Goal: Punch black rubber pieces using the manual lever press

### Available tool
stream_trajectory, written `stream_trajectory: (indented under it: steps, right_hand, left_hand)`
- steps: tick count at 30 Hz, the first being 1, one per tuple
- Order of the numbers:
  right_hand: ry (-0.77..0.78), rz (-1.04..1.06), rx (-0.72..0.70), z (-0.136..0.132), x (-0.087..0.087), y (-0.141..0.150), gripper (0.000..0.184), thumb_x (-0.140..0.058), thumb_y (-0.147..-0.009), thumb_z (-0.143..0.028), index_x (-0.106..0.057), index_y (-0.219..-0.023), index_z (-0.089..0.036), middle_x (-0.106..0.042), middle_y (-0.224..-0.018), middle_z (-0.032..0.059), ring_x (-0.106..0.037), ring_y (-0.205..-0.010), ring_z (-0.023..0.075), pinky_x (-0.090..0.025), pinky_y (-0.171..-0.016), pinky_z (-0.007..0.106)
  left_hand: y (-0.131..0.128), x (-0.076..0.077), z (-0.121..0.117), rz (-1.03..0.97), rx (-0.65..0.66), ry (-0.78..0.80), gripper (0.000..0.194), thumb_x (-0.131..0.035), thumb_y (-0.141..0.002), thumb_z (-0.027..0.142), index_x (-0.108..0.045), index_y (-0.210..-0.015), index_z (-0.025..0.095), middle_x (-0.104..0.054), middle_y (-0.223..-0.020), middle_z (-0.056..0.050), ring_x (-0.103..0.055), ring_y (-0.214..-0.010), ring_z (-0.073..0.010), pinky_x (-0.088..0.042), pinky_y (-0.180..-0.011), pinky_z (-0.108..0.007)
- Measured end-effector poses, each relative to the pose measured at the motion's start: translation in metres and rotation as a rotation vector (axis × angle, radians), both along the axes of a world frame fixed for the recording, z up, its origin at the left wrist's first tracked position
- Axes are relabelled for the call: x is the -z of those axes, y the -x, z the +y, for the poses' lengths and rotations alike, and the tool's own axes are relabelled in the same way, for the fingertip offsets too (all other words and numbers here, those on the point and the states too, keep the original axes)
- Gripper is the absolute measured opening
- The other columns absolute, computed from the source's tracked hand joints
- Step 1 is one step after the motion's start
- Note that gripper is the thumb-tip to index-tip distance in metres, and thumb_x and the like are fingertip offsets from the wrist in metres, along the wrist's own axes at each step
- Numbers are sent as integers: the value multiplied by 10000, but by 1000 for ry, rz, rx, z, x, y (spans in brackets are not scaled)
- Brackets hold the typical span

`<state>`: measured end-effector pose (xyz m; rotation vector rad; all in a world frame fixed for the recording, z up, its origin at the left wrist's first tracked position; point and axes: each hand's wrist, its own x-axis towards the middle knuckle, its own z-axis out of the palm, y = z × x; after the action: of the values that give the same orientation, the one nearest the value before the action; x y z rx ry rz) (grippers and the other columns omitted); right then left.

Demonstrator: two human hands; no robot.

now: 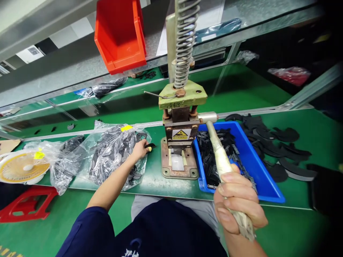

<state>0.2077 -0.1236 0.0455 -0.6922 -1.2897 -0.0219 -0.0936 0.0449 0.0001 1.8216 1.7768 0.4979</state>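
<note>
Our right hand (238, 203) is closed round the wrapped lever (222, 160) of the hand press (180, 135). Our left hand (139, 150) pinches a small black piece (150, 145) just left of the press bed (seemingly empty). The blue tray (268, 185) beyond the right grip holds many pieces; the plastic bag (115, 153) under the left grip is still full.

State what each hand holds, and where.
Right hand grips the press lever at its wrapped lower end. Left hand pinches a small black part by one end.
</note>
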Motion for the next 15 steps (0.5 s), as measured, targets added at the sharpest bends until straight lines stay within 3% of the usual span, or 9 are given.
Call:
stream_trajectory:
  steps: [3,6,9,15]
  right_hand:
    - [-27,21,13,1,-3,3,63,-591,-703,-249,-530,-709,-261,-603,-719,-38,-592,-715,226,-528,-846,579]
    - [-54,37,20,4,-4,5,82,-592,-728,-261,-518,-695,-256,-597,-716,-49,-572,-696,203,-528,-849,550]
    - [-47,25,22,5,-4,6,77,-590,-728,-264,-519,-698,-262,-586,-705,-50,-577,-695,202,-534,-863,549]
    - [-5,-1,12,0,1,2,58,-585,-712,-248,-541,-745,-269,-573,-716,-31,-591,-760,231,-530,-904,607]
  left_hand:
    - [-21,-3,-15,-429,-49,117,310,-755,-652,149,-451,-705,177,-424,-590,95,-420,-527,-62,-406,-550,-195]
    - [-45,-6,-28,-746,-74,303,472,-867,-566,298,-443,-738,184,-484,-587,98,-495,-505,-69,-481,-529,-212]
    - [-65,-8,-35,-843,-87,406,555,-923,-498,319,-448,-749,179,-562,-599,76,-564,-510,-83,-505,-501,-205]
    - [-83,-4,-30,-876,-112,463,489,-945,-507,237,-571,-800,121,-600,-614,44,-586,-505,-76,-532,-491,-195]
